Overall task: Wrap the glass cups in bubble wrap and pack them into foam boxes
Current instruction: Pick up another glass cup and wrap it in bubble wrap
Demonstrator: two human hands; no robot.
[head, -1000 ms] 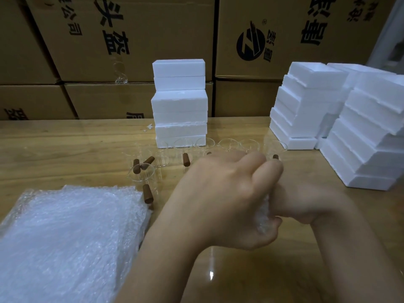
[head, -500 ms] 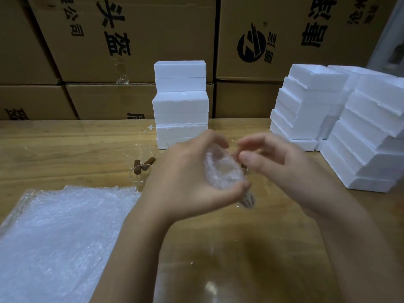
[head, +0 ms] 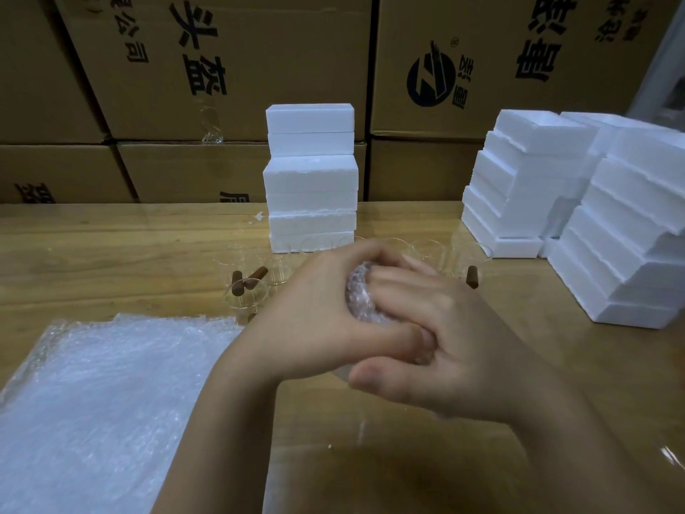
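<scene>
Mid-frame, both hands close on one bubble-wrapped cup point(head: 361, 294). The right hand point(head: 456, 350), which half a second ago hovered apart with fingers spread, has come in against the bundle, fingers laid over its top and thumb under it. The left hand point(head: 315, 320) keeps its grip from the left of the frame, fingers and thumb curled round the wrap. The cup is held above the table point(head: 92, 254), mostly hidden between the two hands. The move reads as the loose end of the wrap being tucked down, so this cup looks nearly wrapped and due for a box next

Behind the hands a row of bare cups point(head: 246, 296) with brown handles point(head: 237, 283) waits unwrapped, just in front of the closed boxes point(head: 311, 179) stacked at centre. More foam pieces point(head: 526, 179) stand stepped at the right edge; whether they are bases or lids is hard to tell. A pile of sheets point(head: 111, 402) fills the lower left, and cartons point(head: 222, 68) wall the background. The bare cups crowd the path to the centre stack, so a careless reach there could knock glass
</scene>
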